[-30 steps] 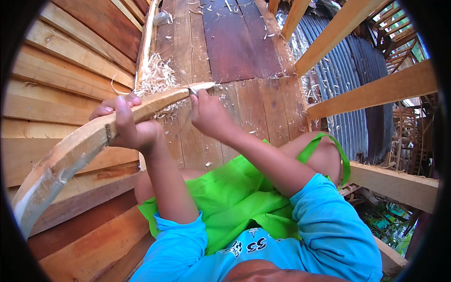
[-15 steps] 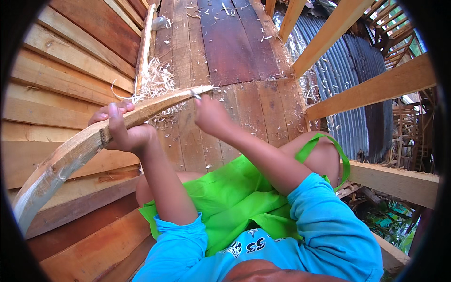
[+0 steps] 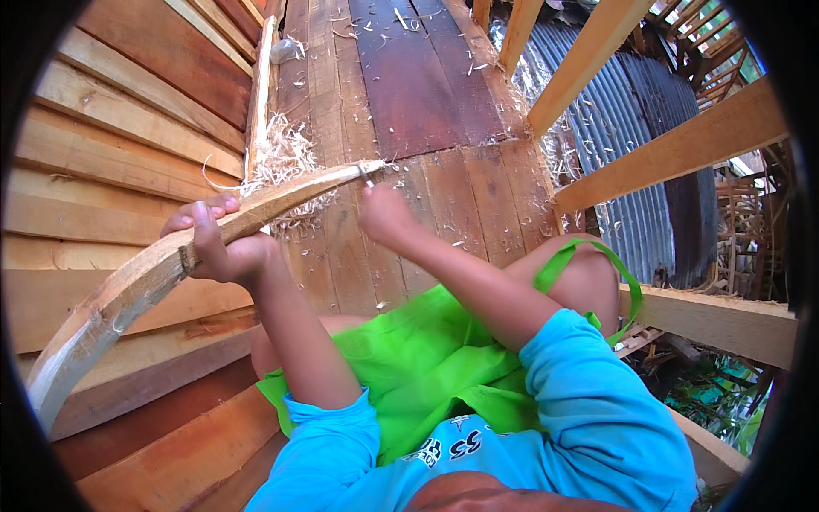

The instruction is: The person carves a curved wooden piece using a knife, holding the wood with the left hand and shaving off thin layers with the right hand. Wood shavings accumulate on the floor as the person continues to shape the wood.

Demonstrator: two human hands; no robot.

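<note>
A long curved piece of wood [image 3: 277, 196] runs from the lower left up to a pale, pared tip near the middle. My left hand [image 3: 217, 243] is closed around it from beneath, thumb and fingers along its sides. A dark band crosses the wood just behind that hand. In my right hand [image 3: 386, 215], closed in a fist, is a small metal-bladed carving tool [image 3: 367, 177]. Its blade meets the wood close to the tip, while the handle is hidden by my fingers. A bright green apron [image 3: 409, 341] covers my lap.
A heap of curled wood shavings [image 3: 286, 154] lies beside the plank wall [image 3: 128, 162] on the left. More shavings are scattered over the plank floor [image 3: 461, 192]. Wooden rails [image 3: 674, 162] border the right side, with corrugated metal sheets [image 3: 614, 128] beyond them.
My right hand and the carving tool have shifted slightly right and down, toward the tip. My left hand keeps its grip on the wood.
</note>
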